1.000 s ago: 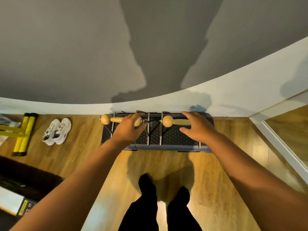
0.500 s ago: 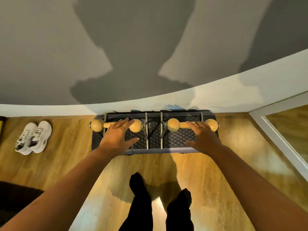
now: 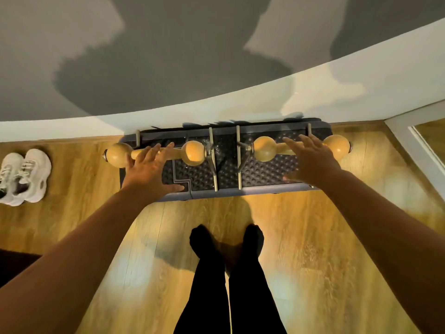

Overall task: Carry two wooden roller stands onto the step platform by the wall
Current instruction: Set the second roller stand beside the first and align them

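A: Wooden rollers, both stands, sit side by side on the step platform against the wall; metal feet on the studded rubber top. Placement looks done.

B: Grip?

A: Left hand spread flat, fingers apart, clamped on nothing; fingertips lie over the bar of the left roller stand. Right hand likewise splayed over the bar of the right roller stand. Contact or hover: cannot tell.

B: Step in hand?

A: Release, by my judgement. Lift both palms straight up, no sideways drag, since the rollers would likely spin. Left stand's outer knob overhangs the platform's end; check its feet are fully on before leaving.
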### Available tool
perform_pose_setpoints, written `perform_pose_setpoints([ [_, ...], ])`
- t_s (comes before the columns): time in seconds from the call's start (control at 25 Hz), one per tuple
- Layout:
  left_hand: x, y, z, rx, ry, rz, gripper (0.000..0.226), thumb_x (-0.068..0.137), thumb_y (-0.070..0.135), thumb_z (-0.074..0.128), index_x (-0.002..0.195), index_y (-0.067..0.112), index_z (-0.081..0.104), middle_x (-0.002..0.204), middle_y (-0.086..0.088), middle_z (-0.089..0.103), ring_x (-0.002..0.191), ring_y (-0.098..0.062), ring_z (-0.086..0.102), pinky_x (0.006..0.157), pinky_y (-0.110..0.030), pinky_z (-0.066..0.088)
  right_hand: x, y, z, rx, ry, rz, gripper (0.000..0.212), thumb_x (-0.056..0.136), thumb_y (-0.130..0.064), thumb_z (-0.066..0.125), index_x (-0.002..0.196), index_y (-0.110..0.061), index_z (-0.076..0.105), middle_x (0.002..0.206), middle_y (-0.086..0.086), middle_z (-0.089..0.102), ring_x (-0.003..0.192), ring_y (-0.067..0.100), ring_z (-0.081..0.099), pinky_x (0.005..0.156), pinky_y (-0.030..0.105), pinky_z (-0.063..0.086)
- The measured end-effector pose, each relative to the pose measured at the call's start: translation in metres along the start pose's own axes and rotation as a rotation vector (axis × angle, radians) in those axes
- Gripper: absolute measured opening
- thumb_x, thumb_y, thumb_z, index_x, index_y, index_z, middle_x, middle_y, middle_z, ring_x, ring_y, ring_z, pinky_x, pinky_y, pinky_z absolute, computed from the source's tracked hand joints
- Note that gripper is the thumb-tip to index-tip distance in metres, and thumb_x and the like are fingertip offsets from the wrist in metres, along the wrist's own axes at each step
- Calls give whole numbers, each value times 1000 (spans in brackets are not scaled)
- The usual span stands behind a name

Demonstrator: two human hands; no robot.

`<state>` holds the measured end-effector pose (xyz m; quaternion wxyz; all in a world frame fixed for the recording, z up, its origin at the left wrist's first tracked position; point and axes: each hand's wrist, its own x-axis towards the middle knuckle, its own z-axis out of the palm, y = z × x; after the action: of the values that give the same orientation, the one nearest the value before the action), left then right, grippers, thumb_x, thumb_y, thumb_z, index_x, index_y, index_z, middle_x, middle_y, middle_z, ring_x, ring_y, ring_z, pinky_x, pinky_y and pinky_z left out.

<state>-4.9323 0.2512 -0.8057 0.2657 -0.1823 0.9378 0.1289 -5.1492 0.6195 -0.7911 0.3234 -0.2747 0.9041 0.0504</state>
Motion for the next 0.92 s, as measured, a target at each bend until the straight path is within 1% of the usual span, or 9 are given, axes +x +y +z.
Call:
perform_pose_setpoints([
  [0.2,29,-10,7,-42,-36,-26,115,79,62,80,166,34,10,174,-8,16,160,-36,13,127,-61,4,22,7,8,-23,10,25,113,76,-51,89,165,-30,22,168,18,29,156,43,19,121,64,27],
  [0.32,44,-12,5,48,-49,-32,94,84,54,79,162,36,28,168,-4,33,152,-36,30,125,-57,21,34,9,12,-45,3,27,99,81,-48,86,161,-27,32,160,17,42,148,41,36,119,63,32],
  [0.44,64,-14,-1,87,-54,-15,65,87,53,77,144,35,53,140,0,64,129,-29,57,118,-55,35,48,13,12,-53,10,19,72,86,-43,82,147,-23,50,136,11,64,129,37,56,114,63,36],
  [0.52,79,-16,-4,38,-123,3,49,87,53,77,129,32,63,119,1,73,109,-24,66,105,-50,49,63,18,10,-100,-10,16,53,87,-44,80,131,-24,60,121,6,70,119,34,63,113,62,38],
  [0.6,90,-17,-5,3,-210,9,44,86,54,78,121,31,67,109,4,74,99,-20,68,96,-47,56,76,22,8,-135,-70,7,37,88,-44,78,118,-28,64,106,0,72,104,27,67,106,57,46],
  [0.68,97,-22,-5,-3,-260,4,42,82,55,81,117,34,69,102,8,74,95,-17,68,94,-45,57,86,23,7,-133,-137,-7,15,90,-36,74,102,-32,64,87,-8,68,83,17,66,89,48,56],
  [0.72,100,-26,-4,-2,-277,-1,40,81,56,82,113,36,70,98,10,74,92,-15,68,92,-44,57,91,22,7,-132,-164,-19,10,91,-30,71,94,-33,63,80,-9,65,75,13,64,79,42,58],
  [0.8,103,-32,-4,37,-306,7,32,80,56,81,104,38,72,86,14,72,82,-10,67,82,-38,56,94,20,9,-134,-197,-23,19,90,-20,70,86,-34,58,75,-8,64,67,11,63,66,32,56],
  [0.92,108,-29,-7,96,-332,-1,24,80,56,81,85,38,66,75,16,67,72,-6,62,68,-30,44,95,26,11,-113,-199,15,19,89,-17,72,88,-33,61,75,-7,65,66,11,64,63,29,55],
])
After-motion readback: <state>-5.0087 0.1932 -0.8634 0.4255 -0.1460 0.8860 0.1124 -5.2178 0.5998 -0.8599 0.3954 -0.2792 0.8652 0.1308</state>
